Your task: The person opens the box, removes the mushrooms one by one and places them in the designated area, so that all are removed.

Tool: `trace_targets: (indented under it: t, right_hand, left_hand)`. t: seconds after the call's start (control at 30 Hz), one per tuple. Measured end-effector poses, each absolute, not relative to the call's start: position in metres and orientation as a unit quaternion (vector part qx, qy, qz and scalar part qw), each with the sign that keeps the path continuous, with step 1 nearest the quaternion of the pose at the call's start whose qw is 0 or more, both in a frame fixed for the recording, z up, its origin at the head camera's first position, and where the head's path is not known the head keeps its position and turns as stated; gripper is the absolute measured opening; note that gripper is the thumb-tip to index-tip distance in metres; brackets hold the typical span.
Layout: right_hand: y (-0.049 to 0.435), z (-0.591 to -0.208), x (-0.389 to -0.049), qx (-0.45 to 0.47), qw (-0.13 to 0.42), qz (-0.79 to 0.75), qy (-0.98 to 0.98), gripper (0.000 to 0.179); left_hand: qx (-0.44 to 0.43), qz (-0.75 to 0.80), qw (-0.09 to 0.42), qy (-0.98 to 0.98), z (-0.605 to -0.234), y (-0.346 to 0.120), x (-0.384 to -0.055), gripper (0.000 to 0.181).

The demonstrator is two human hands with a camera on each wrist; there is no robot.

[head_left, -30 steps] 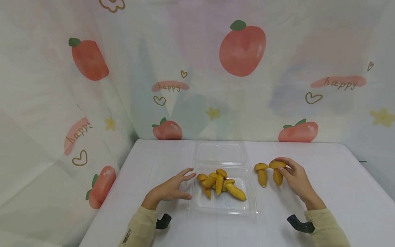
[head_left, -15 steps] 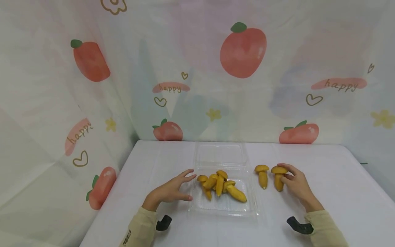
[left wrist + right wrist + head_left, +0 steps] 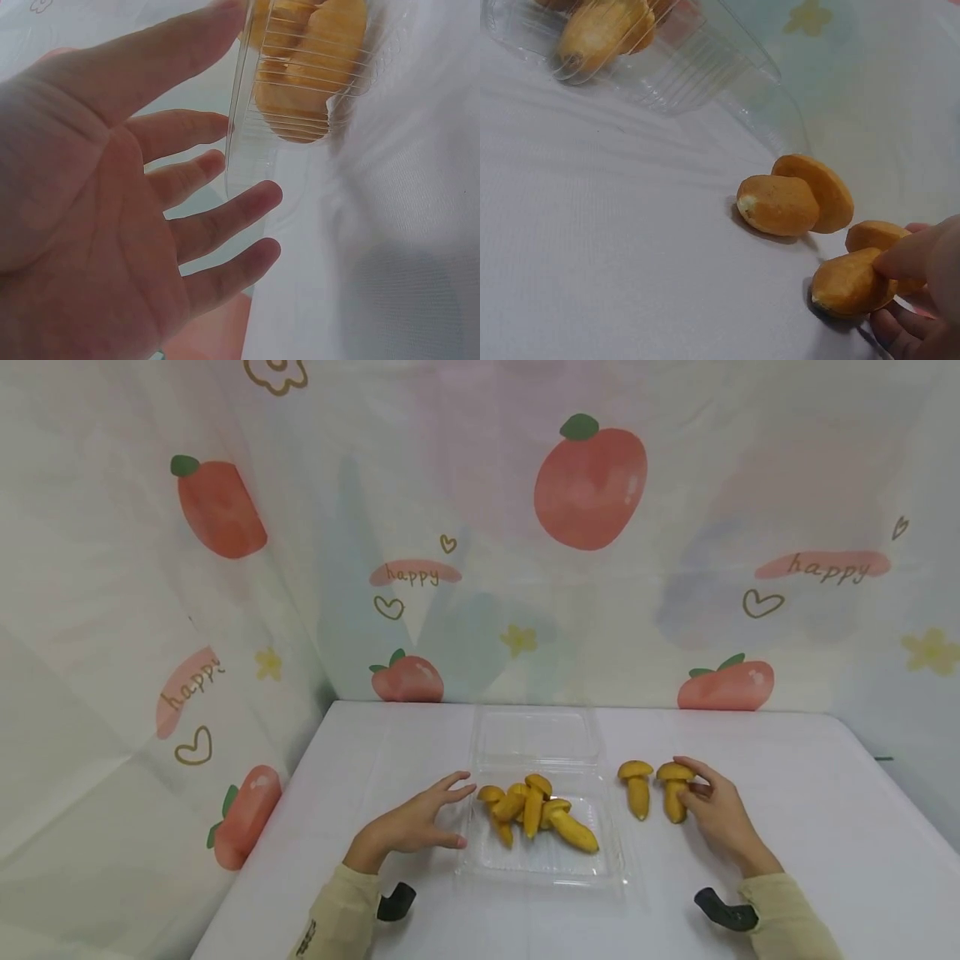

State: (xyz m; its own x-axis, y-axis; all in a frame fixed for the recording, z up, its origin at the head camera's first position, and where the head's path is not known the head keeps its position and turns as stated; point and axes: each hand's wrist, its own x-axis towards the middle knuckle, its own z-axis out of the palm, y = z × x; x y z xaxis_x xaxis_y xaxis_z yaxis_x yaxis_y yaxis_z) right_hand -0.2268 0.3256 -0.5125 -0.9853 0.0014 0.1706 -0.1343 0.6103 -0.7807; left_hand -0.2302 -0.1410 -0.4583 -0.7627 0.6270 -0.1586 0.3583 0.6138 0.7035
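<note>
My right hand [image 3: 722,817] pinches a yellow-brown mushroom [image 3: 673,806] by its stem, thumb against it, at the right of the table. In the right wrist view this mushroom [image 3: 847,283] lies at table level, its cap partly behind the thumb. Just left of it lies a second mushroom [image 3: 780,204], untouched. A clear plastic clamshell box [image 3: 525,867] stands in the middle with its lid folded back, and several similar mushrooms [image 3: 534,808] are heaped inside. My left hand [image 3: 112,195] is spread beside the box's left wall, fingers apart, some fingertips at the plastic.
The box's raised lid [image 3: 536,733] lies toward the back of the white table [image 3: 570,927]. Behind and to the left hangs a patterned cloth [image 3: 480,485] with printed fruit. A black curved piece sits by each sleeve cuff.
My right hand has come slightly lower and nearer with the mushroom, which has moved down toward the table surface. The left hand and the box have stayed in place.
</note>
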Motion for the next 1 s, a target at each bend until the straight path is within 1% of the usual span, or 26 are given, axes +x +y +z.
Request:
trace_targets:
  t: [0.17, 0.53, 0.77, 1.0]
  right_hand:
    - [0.3250, -0.5156, -0.2290, 0.040, 0.091, 0.436, -0.895, 0.051]
    - [0.3250, -0.5111, -0.2259, 0.034, 0.068, 0.449, -0.890, 0.052]
    - [0.3264, -0.5119, -0.2289, 0.029, 0.071, 0.418, -0.905, 0.050]
    - [0.3250, -0.5151, -0.2287, 0.020, 0.080, 0.420, -0.904, 0.050]
  left_hand:
    - [0.280, 0.335, 0.198, 0.878, -0.4574, -0.1418, -0.2308, 0.082]
    - [0.278, 0.337, 0.200, 0.877, -0.4559, -0.1396, -0.2292, 0.082]
    - [0.281, 0.347, 0.204, 0.871, -0.4579, -0.1398, -0.2314, 0.082]
    - [0.279, 0.348, 0.206, 0.871, -0.4591, -0.1410, -0.2319, 0.082]
